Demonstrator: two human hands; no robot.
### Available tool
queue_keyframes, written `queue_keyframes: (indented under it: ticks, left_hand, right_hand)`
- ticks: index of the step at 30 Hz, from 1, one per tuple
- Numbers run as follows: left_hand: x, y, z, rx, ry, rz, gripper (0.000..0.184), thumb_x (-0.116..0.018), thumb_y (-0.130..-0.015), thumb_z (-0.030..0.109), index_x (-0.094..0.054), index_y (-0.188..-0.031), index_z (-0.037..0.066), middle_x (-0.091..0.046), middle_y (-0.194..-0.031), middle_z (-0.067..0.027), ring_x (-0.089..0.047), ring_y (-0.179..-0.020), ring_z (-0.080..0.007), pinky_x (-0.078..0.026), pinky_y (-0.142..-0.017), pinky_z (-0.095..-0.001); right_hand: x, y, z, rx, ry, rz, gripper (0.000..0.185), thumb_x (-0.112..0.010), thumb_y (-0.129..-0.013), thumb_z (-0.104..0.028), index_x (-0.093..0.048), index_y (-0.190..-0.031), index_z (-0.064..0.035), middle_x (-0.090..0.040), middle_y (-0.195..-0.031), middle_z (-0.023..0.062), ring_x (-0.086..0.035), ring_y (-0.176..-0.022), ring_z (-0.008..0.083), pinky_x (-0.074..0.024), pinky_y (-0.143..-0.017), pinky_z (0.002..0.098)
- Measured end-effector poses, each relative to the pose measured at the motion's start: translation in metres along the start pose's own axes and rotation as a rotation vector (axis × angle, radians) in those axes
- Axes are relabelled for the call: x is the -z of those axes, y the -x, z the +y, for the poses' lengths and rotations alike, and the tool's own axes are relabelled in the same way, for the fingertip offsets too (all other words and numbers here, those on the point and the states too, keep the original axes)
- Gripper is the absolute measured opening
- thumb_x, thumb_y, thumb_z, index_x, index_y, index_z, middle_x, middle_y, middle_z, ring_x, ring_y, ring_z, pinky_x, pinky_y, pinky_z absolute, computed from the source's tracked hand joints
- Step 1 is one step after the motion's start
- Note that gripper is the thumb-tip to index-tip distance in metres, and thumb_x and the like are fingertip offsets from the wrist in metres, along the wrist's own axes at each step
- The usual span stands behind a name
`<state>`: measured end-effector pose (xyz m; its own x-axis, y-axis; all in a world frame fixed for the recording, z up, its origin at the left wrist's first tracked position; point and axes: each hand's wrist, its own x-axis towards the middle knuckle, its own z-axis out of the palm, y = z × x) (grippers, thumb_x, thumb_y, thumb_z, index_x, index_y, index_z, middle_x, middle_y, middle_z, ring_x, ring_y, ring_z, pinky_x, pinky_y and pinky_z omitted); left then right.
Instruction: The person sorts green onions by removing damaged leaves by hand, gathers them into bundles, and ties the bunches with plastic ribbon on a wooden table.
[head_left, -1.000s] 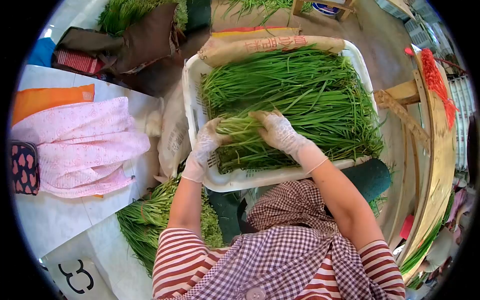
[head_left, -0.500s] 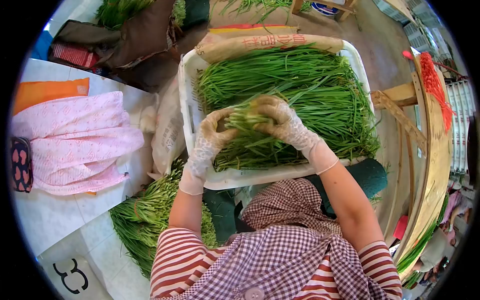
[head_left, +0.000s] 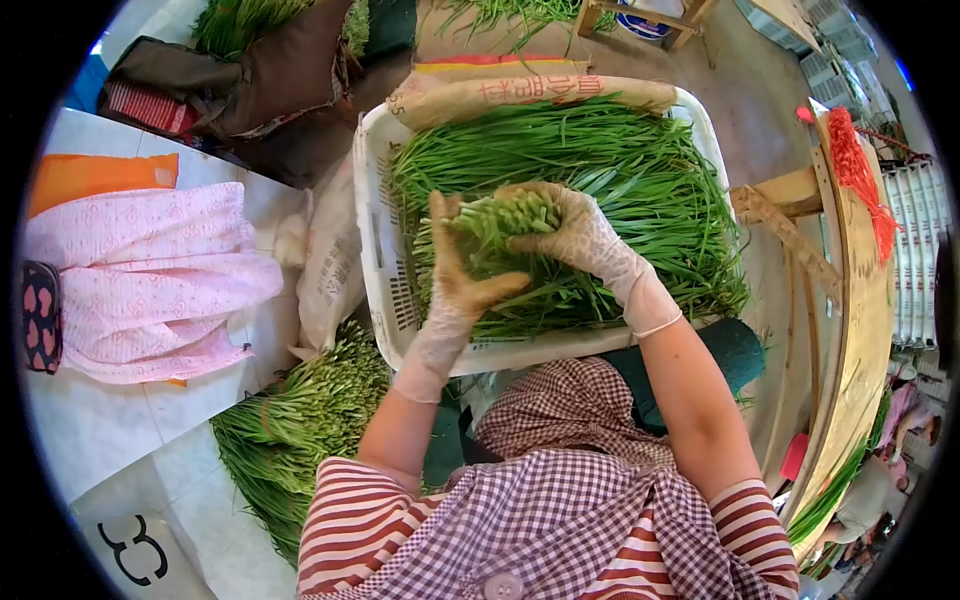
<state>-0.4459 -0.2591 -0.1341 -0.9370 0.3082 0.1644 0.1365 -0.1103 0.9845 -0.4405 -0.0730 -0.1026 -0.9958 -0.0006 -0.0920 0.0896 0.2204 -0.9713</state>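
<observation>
A white plastic crate [head_left: 376, 300] in front of me holds a thick layer of long green Chinese chives [head_left: 640, 220]. My right hand [head_left: 570, 232], in a stained, patterned translucent glove, is closed around a bunch of chives [head_left: 505, 218] above the crate. The pale cut ends of that bunch show beside my fingers. My left hand [head_left: 455, 270], gloved the same way, is open just left of the bunch, thumb and fingers spread apart. Whether its palm touches the stalks I cannot tell.
Bundled chives [head_left: 310, 400] lie at the lower left, beside a white sack [head_left: 333, 260]. A pink patterned cloth [head_left: 150, 280] covers part of a tiled surface. On the right stands a wooden bench [head_left: 850, 330] with red strings [head_left: 858, 170]. People sit at the far right edge.
My left hand has opened its fingers and come away from the stalk ends. My right hand still grips the bunch, now with the cut ends turned more into view.
</observation>
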Motion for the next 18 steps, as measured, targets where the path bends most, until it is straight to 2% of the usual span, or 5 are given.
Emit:
queue_keyframes:
  ticks: [2, 6, 11, 14, 18]
  left_hand:
    - [-0.013, 0.0, -0.023, 0.145, 0.239, 0.039, 0.079, -0.085, -0.066, 0.013, -0.042, -0.133, 0.005, -0.045, -0.136, -0.0146, -0.047, -0.123, -0.0223, -0.043, -0.101, -0.0369]
    - [-0.012, -0.011, -0.032, 0.195, 0.39, 0.208, 0.037, -0.075, -0.074, -0.001, -0.059, -0.107, 0.004, -0.065, -0.108, -0.0098, -0.062, -0.097, -0.0165, -0.051, -0.088, -0.0301]
    - [-0.01, -0.015, -0.006, 0.195, 0.241, 0.134, 0.037, -0.07, -0.076, -0.003, -0.059, -0.111, 0.003, -0.067, -0.1, -0.0064, -0.063, -0.09, -0.0137, -0.051, -0.082, -0.027]
    - [-0.024, -0.014, 0.0, -0.042, 0.025, 0.039, 0.039, -0.07, -0.074, -0.003, -0.059, -0.111, 0.005, -0.066, -0.097, -0.0039, -0.062, -0.088, -0.0125, -0.051, -0.082, -0.0264]
    - [-0.013, -0.014, -0.001, 0.003, 0.078, 0.099, 0.036, -0.071, -0.074, -0.002, -0.061, -0.108, 0.006, -0.065, -0.098, -0.003, -0.06, -0.091, -0.0108, -0.049, -0.081, -0.0246]
  right_hand:
    - [0.004, 0.007, -0.008, 0.015, 0.202, 0.039, 0.058, -0.083, -0.064, -0.011, -0.059, -0.116, -0.0032, -0.068, -0.105, 0.0072, -0.063, -0.095, 0.0143, -0.051, -0.089, 0.0289]
    - [0.029, 0.017, -0.011, 0.119, 0.025, 0.119, 0.052, -0.081, -0.066, -0.009, -0.06, -0.114, -0.0035, -0.068, -0.107, 0.0075, -0.063, -0.097, 0.0143, -0.0504, -0.09, 0.0293]
    - [0.041, 0.017, -0.027, 0.251, 0.011, 0.095, 0.082, -0.08, -0.067, -0.011, -0.042, -0.14, -0.0126, -0.065, -0.114, 0.0105, -0.062, -0.103, 0.0191, -0.049, -0.093, 0.0317]
    - [0.026, 0.018, -0.053, 0.046, 0.321, -0.017, 0.079, -0.082, -0.066, -0.022, -0.048, -0.136, -0.0165, -0.062, -0.119, 0.0132, -0.061, -0.106, 0.0241, -0.0489, -0.094, 0.0361]
    - [0.032, 0.017, -0.034, 0.223, 0.635, 0.176, 0.053, -0.083, -0.062, -0.027, -0.066, -0.109, -0.0113, -0.066, -0.105, 0.0122, -0.064, -0.095, 0.0257, -0.051, -0.09, 0.0346]
